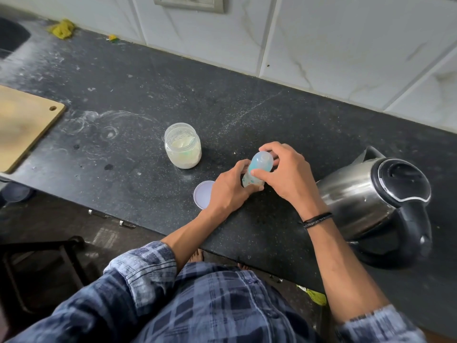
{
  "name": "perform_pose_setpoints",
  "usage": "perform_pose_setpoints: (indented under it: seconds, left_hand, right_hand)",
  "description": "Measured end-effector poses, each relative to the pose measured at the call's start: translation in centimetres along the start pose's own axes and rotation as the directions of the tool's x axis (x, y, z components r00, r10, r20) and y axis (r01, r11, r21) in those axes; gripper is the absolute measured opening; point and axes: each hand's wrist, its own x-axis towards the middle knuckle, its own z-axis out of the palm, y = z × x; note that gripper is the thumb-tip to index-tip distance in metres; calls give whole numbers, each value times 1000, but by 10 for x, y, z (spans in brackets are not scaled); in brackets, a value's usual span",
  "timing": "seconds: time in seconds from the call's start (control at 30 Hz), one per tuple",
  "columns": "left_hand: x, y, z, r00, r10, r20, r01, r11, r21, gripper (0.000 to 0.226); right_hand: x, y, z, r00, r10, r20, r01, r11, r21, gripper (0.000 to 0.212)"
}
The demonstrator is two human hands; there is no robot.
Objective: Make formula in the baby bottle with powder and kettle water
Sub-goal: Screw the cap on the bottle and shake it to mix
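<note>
Bottle [257, 169] gripped between both hands.

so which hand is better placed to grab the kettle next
Right, probably. The kettle stands just outside the right hand, handle toward the person; the left hand grips the baby bottle on the far side and can steady it.

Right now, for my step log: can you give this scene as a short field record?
baby bottle: tilted, cap on, held by both grips
left grip: holds bottle's lower body
right grip: curled round bottle's top
powder jar: open, upright, left of bottle
jar lid: lying flat beside left grip
kettle: lid shut, right of bottle
</note>
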Motion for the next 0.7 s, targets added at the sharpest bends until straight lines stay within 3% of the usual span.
perform_pose_setpoints:
  seconds: [0.3, 0.7]
  left_hand:
    - [0, -2, 1, 1000, 14, 2, -14, 1000, 2, 73]
    - [1, -2, 1, 1000, 11, -4, -11, 1000, -14, 72]
  right_hand:
    - [-4, -1, -6, 998, -4, 70, 7, 999, -47, 73]
    - [-2, 0, -1, 1000, -13, 6, 14, 993, -119, 63]
